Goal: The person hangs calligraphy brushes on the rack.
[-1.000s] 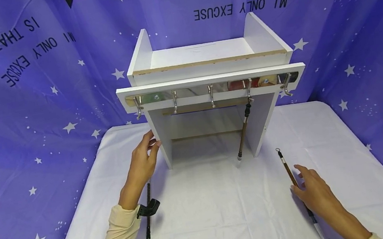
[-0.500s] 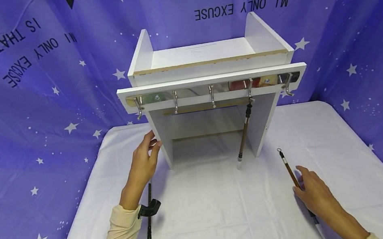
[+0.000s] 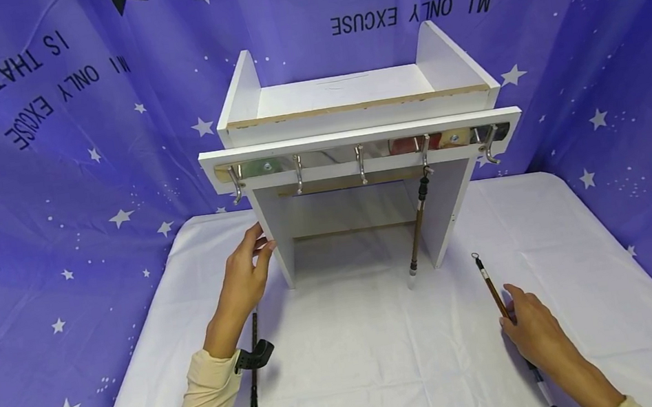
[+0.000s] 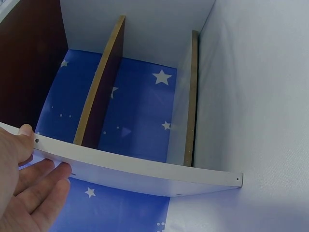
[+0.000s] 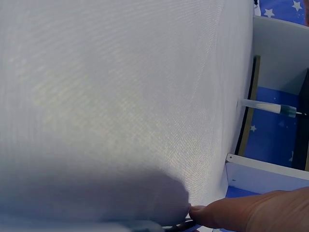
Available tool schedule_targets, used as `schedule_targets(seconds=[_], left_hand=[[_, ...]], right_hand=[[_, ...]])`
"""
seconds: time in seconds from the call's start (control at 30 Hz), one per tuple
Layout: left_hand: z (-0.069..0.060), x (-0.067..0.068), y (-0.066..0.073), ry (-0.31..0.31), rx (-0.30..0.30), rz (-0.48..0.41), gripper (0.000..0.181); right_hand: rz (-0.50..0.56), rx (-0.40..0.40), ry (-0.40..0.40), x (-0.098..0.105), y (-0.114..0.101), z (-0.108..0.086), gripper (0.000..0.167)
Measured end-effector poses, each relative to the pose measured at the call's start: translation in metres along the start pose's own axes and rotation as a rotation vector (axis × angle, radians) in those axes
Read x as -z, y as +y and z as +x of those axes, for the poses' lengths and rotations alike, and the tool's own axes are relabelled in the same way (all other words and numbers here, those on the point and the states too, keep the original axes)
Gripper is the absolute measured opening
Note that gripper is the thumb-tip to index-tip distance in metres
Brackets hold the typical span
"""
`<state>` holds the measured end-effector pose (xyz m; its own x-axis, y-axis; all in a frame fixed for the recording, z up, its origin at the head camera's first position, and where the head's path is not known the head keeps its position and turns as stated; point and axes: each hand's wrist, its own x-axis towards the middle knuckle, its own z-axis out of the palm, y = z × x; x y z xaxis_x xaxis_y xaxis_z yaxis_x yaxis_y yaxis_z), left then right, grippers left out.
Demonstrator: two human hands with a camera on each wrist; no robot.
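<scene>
A white wooden rack [image 3: 351, 118] with a row of metal hooks stands on the table. My left hand [image 3: 240, 278] holds the front edge of its left side panel, thumb [image 4: 24, 140] on the edge and fingers against the outer face. From the fourth hook hangs a brown brush [image 3: 416, 232], tip down. My right hand [image 3: 541, 333] lies over another brush [image 3: 490, 285] on the table at the right, thumb [image 5: 231, 212] at its handle; the palm hides part of the handle. A third, dark brush [image 3: 254, 387] lies under my left wrist.
White cloth [image 3: 373, 364] covers the table. Purple curtains [image 3: 47, 270] with stars stand behind and at both sides. Inside the rack, shelf boards [image 4: 101, 79] show in the left wrist view. A black wrist mount [image 3: 255, 355] sits at my left wrist.
The lower end of the hanging brush has swung slightly to the right. Both hands have stayed almost still.
</scene>
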<state>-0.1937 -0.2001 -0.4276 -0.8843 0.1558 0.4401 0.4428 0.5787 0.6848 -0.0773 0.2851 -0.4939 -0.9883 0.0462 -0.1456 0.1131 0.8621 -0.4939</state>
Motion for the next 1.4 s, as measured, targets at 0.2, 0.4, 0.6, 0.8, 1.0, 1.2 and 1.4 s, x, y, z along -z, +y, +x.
schedule_targets(seconds=[0.2,0.4,0.6,0.8,1.0,1.2,1.4], left_hand=[[0.0,0.0001,0.0004,0.0,0.004,0.001,0.044],[-0.0002,0.0,0.0007,-0.001,0.001,0.002,0.044],[-0.0002,-0.0007,-0.0002,-0.001,0.003,0.002,0.044],[-0.0004,-0.0005,-0.0006,0.002,0.006,-0.006,0.044],[-0.0005,-0.0005,-0.0005,0.003,0.004,-0.006,0.044],[-0.0005,-0.0006,0.0,0.005,0.002,-0.004,0.044],[-0.0004,-0.0004,0.0006,0.007,-0.003,-0.005,0.044]], right_hand=[[-0.007,0.018,0.014,0.0002,-0.0014,0.0014,0.063],[0.005,0.006,-0.025,0.0019,-0.0026,0.0013,0.06],[0.031,-0.005,-0.037,0.0021,-0.0026,0.0004,0.055],[0.038,-0.026,-0.04,0.0015,-0.0012,0.0031,0.056],[0.042,-0.021,-0.033,0.0024,-0.0007,0.0067,0.054],[0.044,0.009,-0.03,0.0028,0.0008,0.007,0.053],[0.047,0.02,-0.026,0.0042,0.0,0.0076,0.051]])
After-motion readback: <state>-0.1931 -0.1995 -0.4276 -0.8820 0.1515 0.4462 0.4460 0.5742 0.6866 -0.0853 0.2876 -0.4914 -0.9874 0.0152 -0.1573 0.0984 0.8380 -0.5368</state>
